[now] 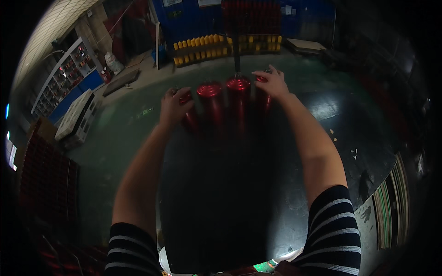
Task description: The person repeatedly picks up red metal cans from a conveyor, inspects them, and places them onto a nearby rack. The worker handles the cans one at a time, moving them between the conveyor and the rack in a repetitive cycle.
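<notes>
Several shiny red metal cylinders with small fittings on top stand upright in a row at the far edge of a dark table [214, 193]. At the row's left end, my left hand [176, 107] is closed around the top of one red cylinder [191, 120]. My right hand [273, 82] grips the top of the cylinder at the right end [264, 101]. Between my hands stand two more, a left-middle cylinder [209, 90] and a right-middle cylinder [239, 84], which neither hand touches. The cylinders' lower parts fade into shadow.
Beyond the table, yellow cylinders [198, 42] stand in rows by a blue wall. A dark upright post [236, 51] rises behind the row. Stacked boards [388, 207] lean at the right; small scraps [332, 131] lie on the tabletop. Pallets [74, 117] and a display shelf [67, 72] are at the left.
</notes>
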The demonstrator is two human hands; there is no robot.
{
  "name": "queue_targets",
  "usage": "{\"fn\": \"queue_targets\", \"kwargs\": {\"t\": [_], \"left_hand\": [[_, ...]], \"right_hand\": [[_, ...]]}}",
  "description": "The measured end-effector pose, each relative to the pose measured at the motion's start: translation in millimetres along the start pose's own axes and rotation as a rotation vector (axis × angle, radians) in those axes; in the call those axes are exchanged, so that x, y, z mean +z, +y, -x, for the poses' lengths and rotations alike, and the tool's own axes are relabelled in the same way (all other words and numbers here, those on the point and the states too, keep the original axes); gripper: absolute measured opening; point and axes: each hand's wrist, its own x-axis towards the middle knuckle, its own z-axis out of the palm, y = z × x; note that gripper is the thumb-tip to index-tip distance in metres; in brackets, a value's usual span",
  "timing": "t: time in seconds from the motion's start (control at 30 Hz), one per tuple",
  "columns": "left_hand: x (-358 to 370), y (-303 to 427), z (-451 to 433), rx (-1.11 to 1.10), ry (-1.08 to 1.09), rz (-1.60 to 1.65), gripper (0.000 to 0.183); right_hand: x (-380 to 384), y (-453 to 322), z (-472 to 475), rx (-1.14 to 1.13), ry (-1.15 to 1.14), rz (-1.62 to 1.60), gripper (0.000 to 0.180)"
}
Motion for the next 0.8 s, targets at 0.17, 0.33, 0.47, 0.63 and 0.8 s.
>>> {"fn": "queue_targets", "kwargs": {"t": [0.17, 0.33, 0.47, 0.63, 0.8], "left_hand": [[11, 22, 4, 0.017, 0.194, -0.037, 0.043], [10, 17, 12, 0.095, 0.221, 0.272, 0.038], [-8, -53, 66, 0.136, 0.317, 0.207, 0.041], [-135, -49, 200, -0.196, 0.138, 0.632, 0.047], [-258, -39, 345, -0.220, 0.225, 0.875, 0.042]], "right_hand": [[11, 15, -5, -0.097, 0.125, 0.065, 0.041], [3, 33, 41, -0.152, 0.474, 0.036, 0.038], [-15, 25, 123, 0.125, 0.575, -0.269, 0.040], [-60, -14, 283, 0.109, 0.646, -0.637, 0.035], [-132, -138, 444, 0.311, 0.539, -0.800, 0.035]]}}
